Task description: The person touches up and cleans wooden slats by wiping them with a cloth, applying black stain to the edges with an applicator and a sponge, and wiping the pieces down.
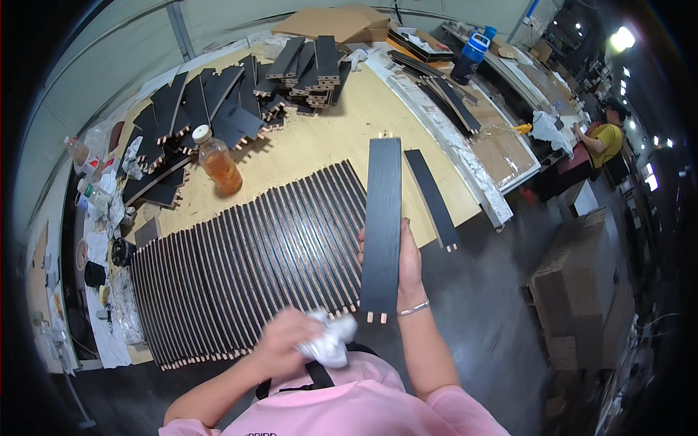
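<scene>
My right hand [411, 265] is wrapped round a long black wooden board [382, 225], held upright with its broad face toward me. Pale dowel pegs stick out of both of its ends. A crumpled white cloth [333, 341], smeared by motion, is in my left hand [286, 340], low in front of my body. Left of the held board, many black slats [247, 261] stand on edge in a tight row on the table, pegs along the near side. Another single black slat [430, 195] lies just right of the held board, at the table's edge.
Loose black boards [196, 105] are heaped at the back left of the pale wooden table [356, 109]. A bottle of amber liquid [218, 163] stands behind the row. A blue jug [471, 58] is at the back right. Cardboard boxes [582, 291] stand right; a person in yellow [609, 142] sits beyond.
</scene>
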{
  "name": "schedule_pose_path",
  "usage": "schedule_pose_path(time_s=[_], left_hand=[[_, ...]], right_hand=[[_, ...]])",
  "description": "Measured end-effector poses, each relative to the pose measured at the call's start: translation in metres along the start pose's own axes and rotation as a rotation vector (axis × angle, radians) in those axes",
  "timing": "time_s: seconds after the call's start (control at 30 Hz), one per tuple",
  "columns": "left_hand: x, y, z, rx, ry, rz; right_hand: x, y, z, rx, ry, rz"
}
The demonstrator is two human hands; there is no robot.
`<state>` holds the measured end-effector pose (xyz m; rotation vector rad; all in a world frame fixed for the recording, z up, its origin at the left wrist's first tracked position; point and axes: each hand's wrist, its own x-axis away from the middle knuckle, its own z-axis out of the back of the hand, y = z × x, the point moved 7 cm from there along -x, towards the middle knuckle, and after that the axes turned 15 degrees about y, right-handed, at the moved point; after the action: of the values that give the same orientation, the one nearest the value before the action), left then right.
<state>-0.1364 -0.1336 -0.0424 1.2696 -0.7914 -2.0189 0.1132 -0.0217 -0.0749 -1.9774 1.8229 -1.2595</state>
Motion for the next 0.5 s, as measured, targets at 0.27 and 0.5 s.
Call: schedule_pose_path(time_s=[0.27,0.5], left_hand=[[-0.127,0.037,-0.012,-0.396,0.031,-0.303],[-0.163,-0.144,0.148,-0.492,0.386,0.42]], right_hand=[[0.048,0.087,0.006,-0.005,-0.053,-0.321],[0.096,0.106,0.027,0.394,-0.314,-0.34]])
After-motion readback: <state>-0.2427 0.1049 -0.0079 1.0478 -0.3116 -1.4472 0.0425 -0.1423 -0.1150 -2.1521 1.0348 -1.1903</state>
